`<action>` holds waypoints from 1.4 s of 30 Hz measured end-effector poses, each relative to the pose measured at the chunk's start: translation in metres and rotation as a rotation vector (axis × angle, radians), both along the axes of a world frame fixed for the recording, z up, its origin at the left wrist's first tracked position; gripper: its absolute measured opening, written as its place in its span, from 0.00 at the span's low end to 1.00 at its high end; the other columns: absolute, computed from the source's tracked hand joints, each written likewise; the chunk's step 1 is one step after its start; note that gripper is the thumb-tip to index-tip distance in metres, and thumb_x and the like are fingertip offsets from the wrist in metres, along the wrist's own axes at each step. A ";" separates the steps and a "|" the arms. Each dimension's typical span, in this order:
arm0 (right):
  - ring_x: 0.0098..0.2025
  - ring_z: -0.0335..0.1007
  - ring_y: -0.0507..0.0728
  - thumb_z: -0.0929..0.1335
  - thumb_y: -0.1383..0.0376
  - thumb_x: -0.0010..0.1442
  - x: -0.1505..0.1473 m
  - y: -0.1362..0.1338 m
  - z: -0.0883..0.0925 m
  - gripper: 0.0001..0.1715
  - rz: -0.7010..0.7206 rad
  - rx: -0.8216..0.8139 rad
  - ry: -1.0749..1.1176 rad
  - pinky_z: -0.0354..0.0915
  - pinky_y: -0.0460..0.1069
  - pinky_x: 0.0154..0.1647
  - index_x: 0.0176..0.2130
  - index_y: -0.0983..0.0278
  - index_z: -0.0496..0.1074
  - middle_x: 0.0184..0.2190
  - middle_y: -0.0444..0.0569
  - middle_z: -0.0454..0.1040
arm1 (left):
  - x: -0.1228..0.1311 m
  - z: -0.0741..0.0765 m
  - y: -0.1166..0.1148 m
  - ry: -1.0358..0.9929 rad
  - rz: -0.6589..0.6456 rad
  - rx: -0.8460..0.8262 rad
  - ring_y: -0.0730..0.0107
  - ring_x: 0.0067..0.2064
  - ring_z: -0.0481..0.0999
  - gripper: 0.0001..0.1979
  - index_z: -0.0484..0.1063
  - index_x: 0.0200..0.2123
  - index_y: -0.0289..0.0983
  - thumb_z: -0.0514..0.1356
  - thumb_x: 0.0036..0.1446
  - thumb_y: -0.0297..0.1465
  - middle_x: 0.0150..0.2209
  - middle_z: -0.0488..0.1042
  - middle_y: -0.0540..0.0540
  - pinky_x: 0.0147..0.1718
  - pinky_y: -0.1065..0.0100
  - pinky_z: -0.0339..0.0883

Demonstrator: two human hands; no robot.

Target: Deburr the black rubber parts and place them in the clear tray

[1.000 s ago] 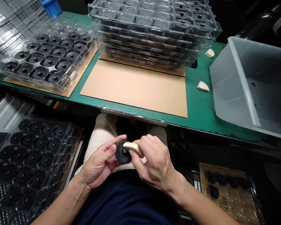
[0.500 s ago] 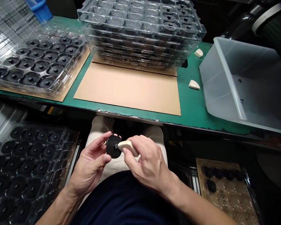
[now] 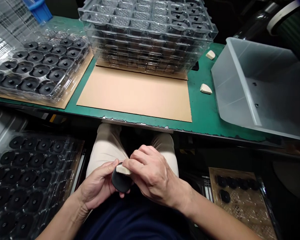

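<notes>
Above my lap, my left hand (image 3: 101, 181) grips a round black cup-shaped part (image 3: 120, 183) by its edge, fingers beneath and thumb at the upper rim. My right hand (image 3: 150, 170) pinches a cream-coloured block (image 3: 123, 169), which looks like a piece of sanding or polishing pad. The block lies against the upper part of the black piece and covers some of it. Two similar cream blocks, one nearer (image 3: 206, 89) and one farther (image 3: 210, 55), rest on the green bench top.
Stacked clear trays (image 3: 150, 50) stand behind a cardboard sheet (image 3: 137, 95) on the bench. A filled tray (image 3: 35, 68) sits left; a translucent bin (image 3: 233, 83) stands right. Lower down are a tray of black parts (image 3: 27, 178) at left and a partly filled tray (image 3: 242, 206) at right.
Both hands have come lower, nearer my body. The black part has tilted so its centre no longer shows, and the block has shifted from its centre to its upper edge.
</notes>
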State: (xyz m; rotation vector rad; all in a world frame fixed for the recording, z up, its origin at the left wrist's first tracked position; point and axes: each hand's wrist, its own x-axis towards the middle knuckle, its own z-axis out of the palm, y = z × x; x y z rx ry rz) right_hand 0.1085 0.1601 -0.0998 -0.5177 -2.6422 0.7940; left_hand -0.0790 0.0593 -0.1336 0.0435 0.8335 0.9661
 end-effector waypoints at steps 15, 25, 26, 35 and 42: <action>0.25 0.57 0.49 0.65 0.59 0.70 -0.012 -0.013 0.001 0.14 -0.438 -0.695 0.000 0.50 0.46 0.24 0.32 0.61 0.64 0.24 0.38 0.64 | 0.007 0.002 0.008 0.386 0.305 0.170 0.59 0.58 0.77 0.26 0.82 0.50 0.44 0.76 0.47 0.22 0.56 0.79 0.44 0.53 0.71 0.73; 0.29 0.56 0.52 0.65 0.66 0.66 -0.006 -0.007 0.000 0.12 -0.403 -0.225 0.002 0.51 0.50 0.34 0.31 0.61 0.59 0.27 0.41 0.63 | -0.005 0.013 0.008 0.388 0.319 0.208 0.61 0.56 0.77 0.26 0.77 0.57 0.45 0.72 0.55 0.25 0.57 0.78 0.44 0.52 0.71 0.74; 0.30 0.56 0.53 0.65 0.66 0.67 -0.005 -0.006 -0.002 0.12 -0.397 -0.181 -0.002 0.52 0.50 0.35 0.31 0.62 0.59 0.28 0.42 0.64 | -0.006 0.012 0.006 0.365 0.299 0.203 0.59 0.56 0.77 0.25 0.77 0.58 0.44 0.71 0.57 0.26 0.58 0.78 0.43 0.52 0.69 0.75; 0.36 0.57 0.57 0.62 0.65 0.72 -0.003 -0.006 0.001 0.09 -0.218 -0.023 -0.108 0.52 0.54 0.42 0.38 0.63 0.67 0.33 0.47 0.68 | -0.014 0.003 -0.002 0.142 0.100 0.140 0.56 0.50 0.78 0.19 0.77 0.58 0.35 0.62 0.66 0.32 0.56 0.77 0.35 0.45 0.62 0.78; 0.37 0.57 0.58 0.61 0.65 0.73 -0.001 -0.004 0.000 0.12 -0.060 -0.051 -0.070 0.53 0.55 0.39 0.48 0.64 0.72 0.35 0.49 0.69 | -0.011 -0.002 -0.002 0.012 0.033 0.072 0.62 0.33 0.79 0.13 0.83 0.39 0.33 0.60 0.68 0.35 0.33 0.80 0.40 0.29 0.64 0.79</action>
